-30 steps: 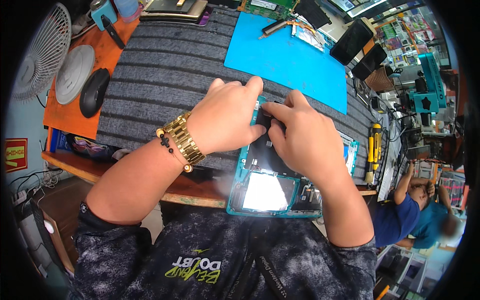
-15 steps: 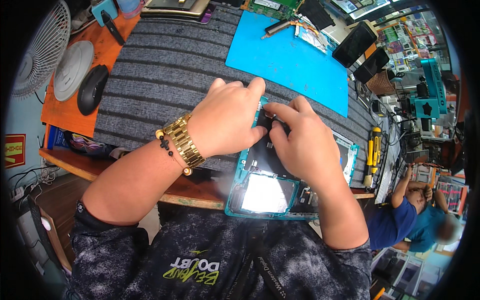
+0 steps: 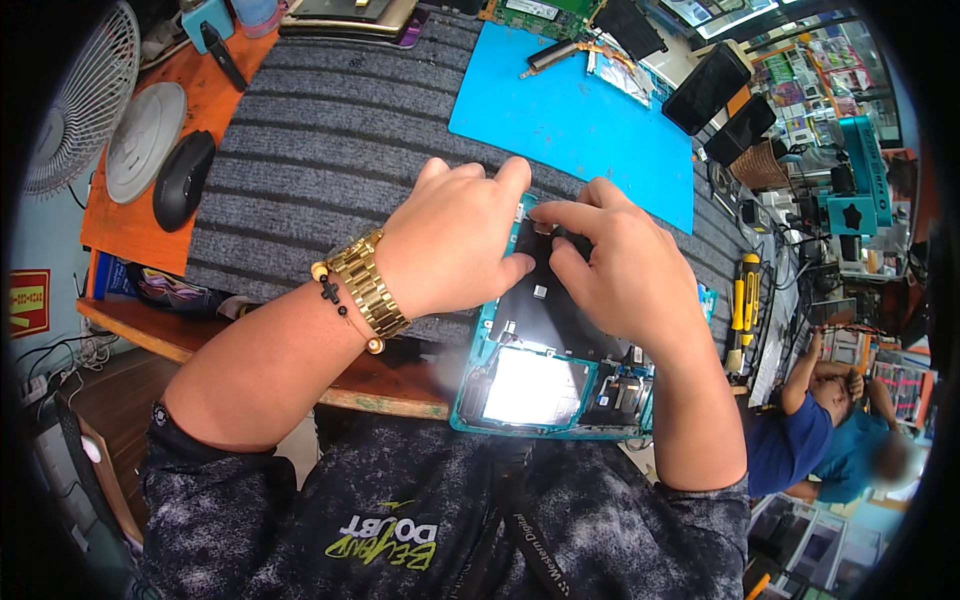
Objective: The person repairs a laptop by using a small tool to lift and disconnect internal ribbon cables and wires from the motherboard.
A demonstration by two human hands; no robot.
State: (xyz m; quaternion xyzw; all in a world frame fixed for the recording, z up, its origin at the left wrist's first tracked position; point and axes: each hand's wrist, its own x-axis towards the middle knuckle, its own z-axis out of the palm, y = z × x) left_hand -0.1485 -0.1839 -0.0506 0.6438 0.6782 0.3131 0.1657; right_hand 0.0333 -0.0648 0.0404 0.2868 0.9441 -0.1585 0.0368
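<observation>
Black mouse point(image 3: 184, 182) near the tabletop's point(image 3: 135, 232) left edge, apart from both hands. Left hand point(image 3: 455, 235): beside the laptop shell's point(image 3: 525, 305) left rim, up toward its far-left corner. Thumb crosses the rim, tip over the black inside. Other fingers curled, tips out of sight; can't tell if they grip. Shell: teal frame, sits across the tabletop's near edge, near part overhanging. Left rim runs near to far, far end leaning right. Can't call the long axis, too much of the right side is hidden. Right hand point(image 3: 630, 270): over the shell, forefinger and thumb pointing left near the far-left corner. Narrow gap between those tips; can't tell if anything small is pinched. Key relation: left hand outside that rim, right hand inside it, right forefinger nearer the corner than left thumb. Yellow tools point(image 3: 751, 290): right of the shell, toward the tabletop's right edge, no hand on them.
</observation>
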